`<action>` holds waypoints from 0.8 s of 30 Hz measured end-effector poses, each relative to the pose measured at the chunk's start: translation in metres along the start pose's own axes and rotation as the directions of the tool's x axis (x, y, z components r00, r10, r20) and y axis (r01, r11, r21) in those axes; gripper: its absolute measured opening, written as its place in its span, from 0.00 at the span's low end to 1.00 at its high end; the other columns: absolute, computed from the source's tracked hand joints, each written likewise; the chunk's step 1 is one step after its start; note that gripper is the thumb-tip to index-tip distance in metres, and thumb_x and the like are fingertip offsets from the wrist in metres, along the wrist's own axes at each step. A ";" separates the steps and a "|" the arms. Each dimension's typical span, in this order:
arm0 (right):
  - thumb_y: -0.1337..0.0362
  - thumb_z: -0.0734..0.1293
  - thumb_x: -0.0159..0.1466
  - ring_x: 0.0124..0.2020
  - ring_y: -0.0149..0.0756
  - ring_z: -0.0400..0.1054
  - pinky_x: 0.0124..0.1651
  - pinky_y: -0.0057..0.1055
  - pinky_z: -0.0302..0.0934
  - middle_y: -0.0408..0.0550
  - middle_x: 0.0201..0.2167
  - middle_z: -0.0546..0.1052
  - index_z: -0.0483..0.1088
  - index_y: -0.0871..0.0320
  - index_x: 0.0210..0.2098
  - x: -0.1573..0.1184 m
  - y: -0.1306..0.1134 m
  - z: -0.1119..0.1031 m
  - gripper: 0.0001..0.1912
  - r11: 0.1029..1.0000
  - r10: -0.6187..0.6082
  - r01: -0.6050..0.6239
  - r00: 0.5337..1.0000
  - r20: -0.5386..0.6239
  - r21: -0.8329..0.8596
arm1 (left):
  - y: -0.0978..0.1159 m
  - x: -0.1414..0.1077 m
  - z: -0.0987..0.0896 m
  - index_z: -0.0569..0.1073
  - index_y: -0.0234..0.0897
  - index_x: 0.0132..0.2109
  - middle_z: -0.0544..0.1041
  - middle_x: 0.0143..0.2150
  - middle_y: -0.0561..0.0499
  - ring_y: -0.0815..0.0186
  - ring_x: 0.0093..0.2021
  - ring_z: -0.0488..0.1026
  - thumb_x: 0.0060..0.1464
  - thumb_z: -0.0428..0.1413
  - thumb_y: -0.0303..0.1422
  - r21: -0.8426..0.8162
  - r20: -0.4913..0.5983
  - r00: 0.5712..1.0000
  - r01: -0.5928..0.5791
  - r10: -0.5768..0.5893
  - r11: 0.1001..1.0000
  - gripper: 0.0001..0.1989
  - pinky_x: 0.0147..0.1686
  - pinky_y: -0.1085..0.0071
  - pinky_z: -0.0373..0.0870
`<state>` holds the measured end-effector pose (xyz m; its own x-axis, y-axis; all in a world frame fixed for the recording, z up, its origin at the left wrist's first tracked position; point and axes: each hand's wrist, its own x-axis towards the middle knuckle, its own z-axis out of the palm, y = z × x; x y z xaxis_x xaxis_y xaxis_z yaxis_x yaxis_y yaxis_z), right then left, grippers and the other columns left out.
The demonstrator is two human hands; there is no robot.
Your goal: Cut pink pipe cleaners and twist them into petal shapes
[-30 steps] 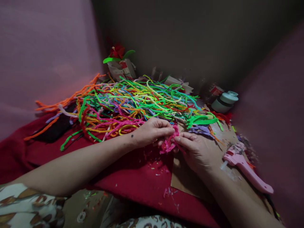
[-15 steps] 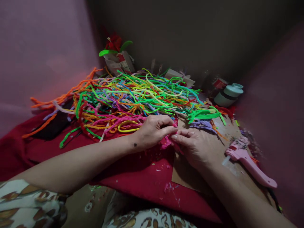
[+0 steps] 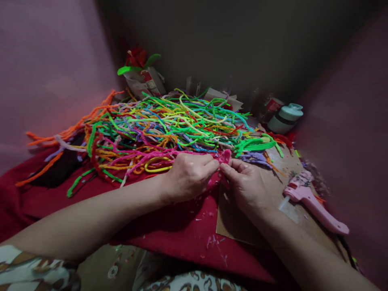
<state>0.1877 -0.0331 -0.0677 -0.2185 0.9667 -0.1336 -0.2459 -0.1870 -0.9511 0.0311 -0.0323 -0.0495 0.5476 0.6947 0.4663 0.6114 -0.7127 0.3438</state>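
Between my two hands is a small piece of pink pipe cleaner [image 3: 225, 155], bent into a loop at its top. My right hand [image 3: 247, 182] pinches it between thumb and index finger. My left hand [image 3: 191, 173] is closed, its fingertips meeting the pink piece from the left; the exact grip is partly hidden. Just behind my hands spreads a big tangled heap of pipe cleaners [image 3: 169, 125] in green, yellow, orange, pink, purple and other colours. Pink scraps [image 3: 212, 241] lie on the red cloth [image 3: 178, 226] below.
A pink glue gun [image 3: 317, 206] rests on the cardboard [image 3: 236, 226] at right. Behind it stands a pale green bottle [image 3: 285, 118] with a dark band. Red petals with green leaves [image 3: 129, 70] rise from a carton [image 3: 151, 83] at the back left. Walls close in on both sides.
My left hand has turned more into a fist and sits slightly lower. The pink piece now shows as a loop above my fingertips. The whole view has shifted a little.
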 end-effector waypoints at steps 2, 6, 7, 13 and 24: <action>0.62 0.72 0.49 0.21 0.27 0.59 0.26 0.26 0.55 0.40 0.19 0.69 0.71 0.59 0.25 0.001 -0.001 0.002 0.09 0.996 0.027 -0.027 1.000 -0.006 0.091 | 0.000 0.002 -0.001 0.65 0.35 0.24 0.65 0.21 0.54 0.73 0.22 0.59 0.53 0.49 0.30 -0.115 -0.049 0.995 0.083 -0.090 0.990 0.10 0.24 0.75 0.53; 0.64 0.74 0.46 0.20 0.27 0.62 0.25 0.24 0.57 0.40 0.19 0.72 0.72 0.59 0.26 0.002 -0.006 0.002 0.09 0.969 0.038 -0.022 0.998 -0.059 0.247 | -0.004 0.010 -0.002 0.65 0.34 0.27 0.66 0.21 0.56 0.76 0.19 0.59 0.56 0.49 0.36 -0.648 0.068 0.844 0.443 -0.532 0.620 0.12 0.20 0.78 0.56; 0.65 0.74 0.46 0.20 0.27 0.62 0.25 0.24 0.58 0.40 0.20 0.72 0.73 0.58 0.26 0.003 -0.007 0.003 0.09 0.962 0.034 -0.014 0.997 -0.067 0.274 | -0.004 0.011 -0.001 0.65 0.34 0.29 0.66 0.21 0.57 0.77 0.17 0.57 0.56 0.49 0.36 -0.736 0.148 0.797 0.485 -0.586 0.473 0.11 0.17 0.78 0.54; 0.65 0.73 0.47 0.18 0.25 0.61 0.23 0.24 0.58 0.39 0.19 0.71 0.72 0.59 0.26 -0.001 -0.010 0.008 0.08 0.952 0.004 0.009 0.999 -0.041 0.307 | 0.003 0.009 0.012 0.68 0.33 0.32 0.65 0.17 0.58 0.78 0.13 0.55 0.50 0.57 0.36 -0.799 0.555 0.747 0.601 -0.366 0.014 0.09 0.13 0.80 0.49; 0.61 0.71 0.51 0.19 0.26 0.60 0.24 0.25 0.56 0.39 0.18 0.69 0.69 0.59 0.22 -0.011 -0.010 0.006 0.09 0.996 0.014 -0.011 0.999 -0.042 0.085 | 0.006 0.010 0.004 0.65 0.34 0.28 0.64 0.18 0.58 0.78 0.14 0.54 0.50 0.55 0.36 -0.665 0.593 0.710 0.698 -0.380 0.267 0.10 0.14 0.78 0.48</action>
<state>0.1871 -0.0423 -0.0552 -0.1825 0.9703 -0.1588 -0.3232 -0.2118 -0.9223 0.0429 -0.0292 -0.0459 0.4947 0.8218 -0.2826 0.1654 0.2302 0.9590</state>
